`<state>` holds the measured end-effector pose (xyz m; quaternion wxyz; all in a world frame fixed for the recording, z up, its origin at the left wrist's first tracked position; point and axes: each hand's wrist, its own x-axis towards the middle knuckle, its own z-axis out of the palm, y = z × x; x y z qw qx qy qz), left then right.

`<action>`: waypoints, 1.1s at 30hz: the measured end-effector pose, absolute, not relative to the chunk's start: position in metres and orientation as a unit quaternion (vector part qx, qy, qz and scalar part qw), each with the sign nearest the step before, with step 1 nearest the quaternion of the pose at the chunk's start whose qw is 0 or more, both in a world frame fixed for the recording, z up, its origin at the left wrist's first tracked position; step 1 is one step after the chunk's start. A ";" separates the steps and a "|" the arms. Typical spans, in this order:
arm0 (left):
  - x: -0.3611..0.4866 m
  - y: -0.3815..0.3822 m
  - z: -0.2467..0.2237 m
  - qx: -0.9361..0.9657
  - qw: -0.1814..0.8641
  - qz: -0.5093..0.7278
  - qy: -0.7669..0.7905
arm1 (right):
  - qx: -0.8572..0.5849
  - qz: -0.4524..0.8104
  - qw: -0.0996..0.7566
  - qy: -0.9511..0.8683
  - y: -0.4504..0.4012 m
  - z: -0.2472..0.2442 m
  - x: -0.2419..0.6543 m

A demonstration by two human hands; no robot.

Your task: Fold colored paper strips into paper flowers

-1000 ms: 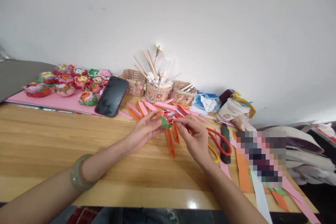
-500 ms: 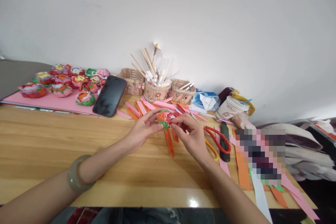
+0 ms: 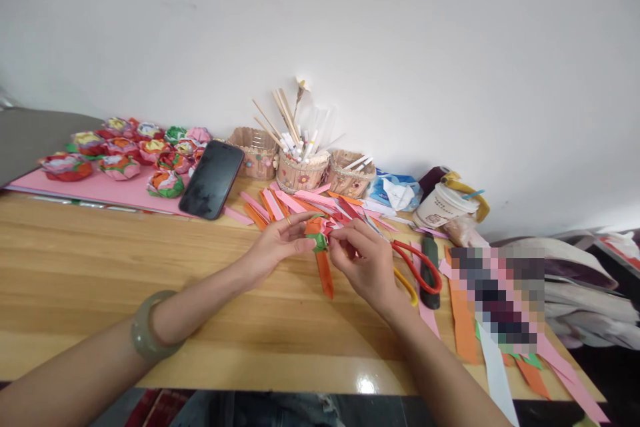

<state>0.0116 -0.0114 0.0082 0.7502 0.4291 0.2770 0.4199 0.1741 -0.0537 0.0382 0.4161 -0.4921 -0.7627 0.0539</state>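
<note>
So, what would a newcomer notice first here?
Probably the colourful paper flowers, crowded on pink paper at the left of the table. Next, the small orange-and-green piece in the left hand, mid-picture, with the right hand at its edge. Then the red and yellow scissor handles beside the right hand.

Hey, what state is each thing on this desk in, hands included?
Paper flower: folded, between both hands
Left hand: holding the flower's left side
Right hand: pinching its right edge
Smartphone: screen dark
Scissors: partly hidden; open or shut unclear
Paper cup: straw in
Tissue pack: open, tissue poking out
Middle basket: holding sticks
Other paper flowers: set out on pink paper
</note>
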 end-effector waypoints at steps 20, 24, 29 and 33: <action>0.013 -0.010 0.009 0.438 0.722 0.438 0.309 | -0.515 0.333 0.426 -0.666 -0.052 0.050 0.178; 0.013 -0.010 0.009 0.434 0.725 0.441 0.302 | -0.504 0.389 0.432 -0.639 -0.050 0.051 0.180; 0.012 -0.009 0.007 0.442 0.727 0.435 0.296 | -0.507 0.382 0.427 -0.644 -0.050 0.052 0.177; 0.012 -0.009 0.007 0.442 0.722 0.435 0.307 | -0.509 0.286 0.406 -0.703 -0.050 0.047 0.176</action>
